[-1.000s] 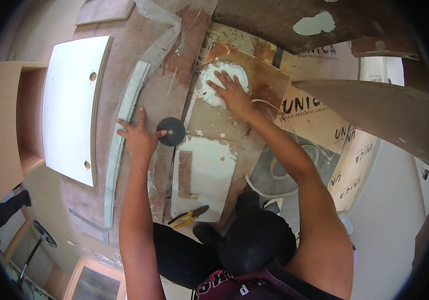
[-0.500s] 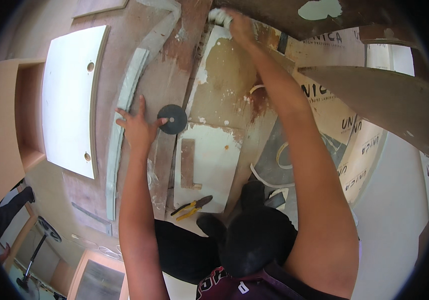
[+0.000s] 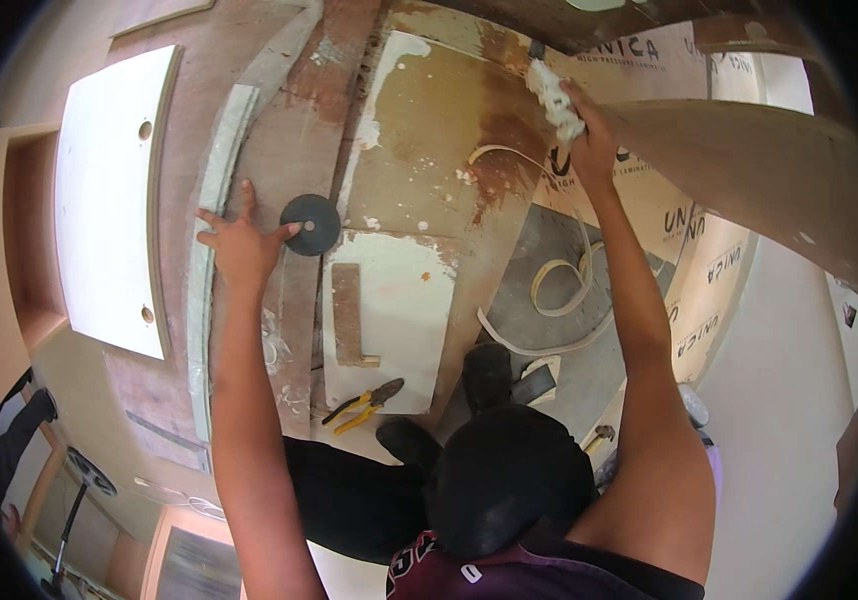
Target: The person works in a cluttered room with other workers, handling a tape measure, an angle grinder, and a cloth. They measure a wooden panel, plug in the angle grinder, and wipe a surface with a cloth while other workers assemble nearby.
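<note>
My left hand (image 3: 244, 255) lies with fingers spread on the brown work surface. Its thumb touches a dark round disc (image 3: 321, 228) with a small centre hole, and its other fingers rest on a long, pale curved strip (image 3: 199, 345). Over at the right, my right hand (image 3: 594, 145) is closed around a crumpled whitish wad (image 3: 555, 105), perhaps a rag; its exact kind is unclear. The wad is above the stained far right corner of a tan board (image 3: 429, 120), close to printed brown sheeting (image 3: 629, 85).
Yellow-and-black pliers (image 3: 364, 405) and a brown strip (image 3: 347, 320) rest on a white panel (image 3: 404, 340). Looped pale banding (image 3: 539, 290) lies to the right. A white door panel (image 3: 114, 200) stands left, near another person's leg (image 3: 24, 420). A brown curved panel (image 3: 749, 160) juts in at right.
My right hand has swung from the tan board's far left edge to its right side, carrying the wad. My left hand keeps its place on the disc and strip; the view has shifted slightly.
</note>
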